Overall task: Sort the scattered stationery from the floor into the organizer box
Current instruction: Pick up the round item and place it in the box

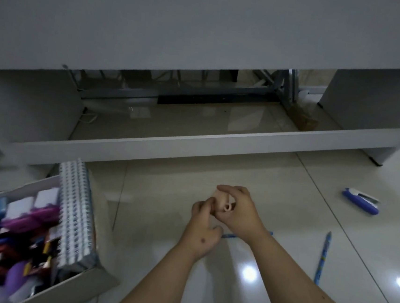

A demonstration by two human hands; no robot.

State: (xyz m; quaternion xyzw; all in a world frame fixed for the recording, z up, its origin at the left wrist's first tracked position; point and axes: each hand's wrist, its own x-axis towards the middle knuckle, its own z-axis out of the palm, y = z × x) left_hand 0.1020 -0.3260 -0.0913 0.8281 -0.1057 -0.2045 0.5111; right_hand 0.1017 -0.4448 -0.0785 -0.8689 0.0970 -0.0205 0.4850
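both hands — left hand (pixel 202 227), right hand (pixel 237 207) — grip pinched together on one small pale roll (pixel 225 204).

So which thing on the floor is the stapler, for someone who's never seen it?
Start at the long white desk, then look down its right end to the tiled floor. The stapler lies there alone: short, chunky, blue and white, unlike the thin blue pen nearer the person.

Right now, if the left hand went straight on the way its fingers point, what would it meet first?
Almost at once the small pale roll held in the right hand; the left hand's fingers already touch or nearly touch it. Beyond lies the desk's low white rail, though depth is unclear.
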